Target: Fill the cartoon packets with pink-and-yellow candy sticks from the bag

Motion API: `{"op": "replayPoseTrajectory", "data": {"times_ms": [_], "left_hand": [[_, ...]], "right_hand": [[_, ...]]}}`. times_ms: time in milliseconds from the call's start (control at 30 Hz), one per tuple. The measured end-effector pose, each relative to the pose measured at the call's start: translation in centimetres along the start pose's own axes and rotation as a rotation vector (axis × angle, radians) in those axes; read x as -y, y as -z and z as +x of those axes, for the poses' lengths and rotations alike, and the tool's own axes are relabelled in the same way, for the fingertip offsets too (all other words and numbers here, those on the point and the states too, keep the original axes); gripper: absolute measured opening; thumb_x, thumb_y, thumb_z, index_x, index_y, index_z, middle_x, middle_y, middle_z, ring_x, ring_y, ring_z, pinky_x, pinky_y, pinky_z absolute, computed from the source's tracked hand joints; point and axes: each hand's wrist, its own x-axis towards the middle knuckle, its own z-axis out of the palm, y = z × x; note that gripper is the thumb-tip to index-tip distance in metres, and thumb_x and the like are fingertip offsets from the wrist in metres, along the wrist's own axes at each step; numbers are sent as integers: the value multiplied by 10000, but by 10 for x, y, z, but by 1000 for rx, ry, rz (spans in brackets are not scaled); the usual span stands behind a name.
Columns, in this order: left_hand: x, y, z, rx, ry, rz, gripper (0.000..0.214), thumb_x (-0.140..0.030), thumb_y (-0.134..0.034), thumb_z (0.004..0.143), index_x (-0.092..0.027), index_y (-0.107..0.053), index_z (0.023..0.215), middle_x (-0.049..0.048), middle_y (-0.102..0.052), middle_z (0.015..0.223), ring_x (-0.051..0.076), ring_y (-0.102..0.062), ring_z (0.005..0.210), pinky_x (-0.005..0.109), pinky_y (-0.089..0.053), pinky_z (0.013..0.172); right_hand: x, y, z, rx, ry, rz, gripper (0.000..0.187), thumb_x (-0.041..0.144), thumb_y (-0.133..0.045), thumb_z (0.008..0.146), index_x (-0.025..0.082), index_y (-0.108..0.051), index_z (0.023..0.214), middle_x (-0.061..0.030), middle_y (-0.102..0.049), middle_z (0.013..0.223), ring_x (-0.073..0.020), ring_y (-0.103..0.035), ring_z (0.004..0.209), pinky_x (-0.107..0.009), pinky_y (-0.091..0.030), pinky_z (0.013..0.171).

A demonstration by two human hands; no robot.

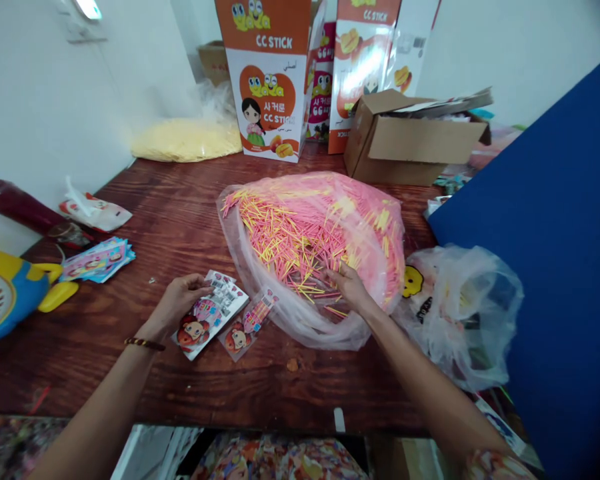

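A stack of small printed plastic packets [214,312] lies on the table, each with a cartoon face. My left hand [184,297] is at the stack's upper left edge, its fingertips pinched on the top packet. Just right of the stack lies a single packet [253,321] with pink and yellow sticks inside. A big clear plastic bag [325,337] lies open, filled with a heap of thin pink and yellow sticks [290,243]. Reaching in over the bag's near rim, my right hand [349,285] has its fingers closed at the sticks; exactly how many it holds is hidden.
Printed cartons [267,93] and an open brown box [415,143] stand at the back. Beside them is a bag of yellow sticks [187,140]. Blue packets [100,259], tissues [95,210] and a yellow-blue toy-like object [10,293] are left. A crumpled bag [465,313] and blue panel [545,220] are right.
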Motion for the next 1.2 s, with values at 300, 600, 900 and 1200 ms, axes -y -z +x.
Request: {"op": "replayPoseTrajectory", "data": {"times_ms": [300,600,900,1200], "left_hand": [[1,8,12,169,-95,173,371,-502,-761,630,-156,-756,762,50,-742,723,214,-647,642,294,-501,607],[-24,12,-10,-30,-244,143,246,-424,-699,703,-200,-752,792,55,-773,819,239,-696,782,322,-529,777],[-76,-51,-48,172,-175,-115,290,-421,-778,649,-143,-701,683,1,-642,621,111,-517,550,233,-405,545],[-80,-89,-63,383,-188,-126,281,-408,-722,712,-157,-648,611,-15,-581,549,100,-465,506,228,-358,509]], "right_hand": [[-23,-25,-4,-13,-13,68,258,466,-592,822,253,-563,966,-6,-696,870,-211,-678,860,-383,-540,836],[10,-22,-4,-129,18,165,268,477,-609,806,243,-547,919,-17,-685,785,-201,-652,739,-375,-538,744],[80,-54,-19,124,156,145,220,442,-583,866,229,-569,916,-11,-657,885,-183,-620,840,-336,-485,798],[98,-68,-27,387,409,-454,148,276,-414,957,225,-554,960,-48,-631,927,-191,-566,845,-316,-433,780]]}}
